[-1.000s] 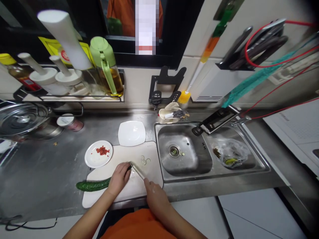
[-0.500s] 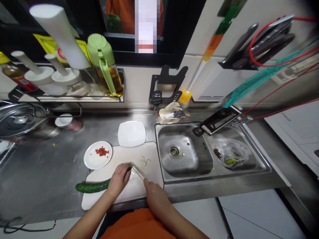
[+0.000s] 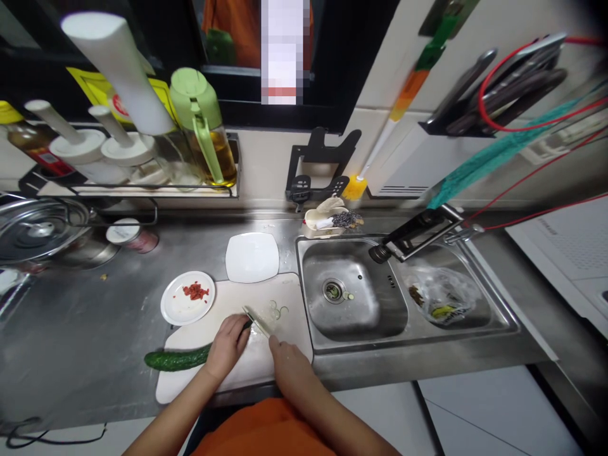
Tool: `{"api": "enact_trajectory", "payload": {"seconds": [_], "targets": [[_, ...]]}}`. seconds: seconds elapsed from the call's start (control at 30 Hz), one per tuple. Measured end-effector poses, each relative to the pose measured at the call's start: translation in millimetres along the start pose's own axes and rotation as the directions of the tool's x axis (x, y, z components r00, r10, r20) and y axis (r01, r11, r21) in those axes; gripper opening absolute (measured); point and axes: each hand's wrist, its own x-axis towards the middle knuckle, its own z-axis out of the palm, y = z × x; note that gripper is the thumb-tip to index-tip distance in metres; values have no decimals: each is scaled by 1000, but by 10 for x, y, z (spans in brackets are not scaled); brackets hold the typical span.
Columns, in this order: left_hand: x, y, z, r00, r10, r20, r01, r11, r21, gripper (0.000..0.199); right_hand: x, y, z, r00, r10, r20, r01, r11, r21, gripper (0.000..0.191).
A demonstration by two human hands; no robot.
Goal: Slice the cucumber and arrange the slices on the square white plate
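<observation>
A long green cucumber (image 3: pixel 177 360) lies across the white cutting board (image 3: pixel 280 291), its left end reaching past the board's edge. My left hand (image 3: pixel 228 345) is closed over the cucumber near its cut right end and hides that stretch of it. In my right hand (image 3: pixel 291 364) is the handle of a kitchen knife (image 3: pixel 257 322); the blade points up and left, right beside the cut end. Several thin cucumber slices (image 3: pixel 278 310) lie on the board beyond the knife. Behind the board sits a white square plate (image 3: pixel 252 256), and a round plate (image 3: pixel 175 307) bears small red pieces.
Right of the board is a steel double sink (image 3: pixel 351 342), with a faucet (image 3: pixel 403 237) over it and a plastic bag (image 3: pixel 444 294) in the right basin. A rack (image 3: pixel 190 192) with an oil jug (image 3: pixel 204 126) and jars stands at the back left, above a lidded pot (image 3: pixel 42 228).
The knife and my right hand have shifted slightly up and left. My left hand still holds the cucumber in place. The whole view has moved a little.
</observation>
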Motion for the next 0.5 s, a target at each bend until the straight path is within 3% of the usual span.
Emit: {"api": "enact_trajectory", "payload": {"seconds": [0.5], "targets": [[-9, -7, 2, 1000, -2, 2, 2, 1000, 9, 26, 329, -14, 66, 999, 5, 34, -8, 995, 95, 44]]}}
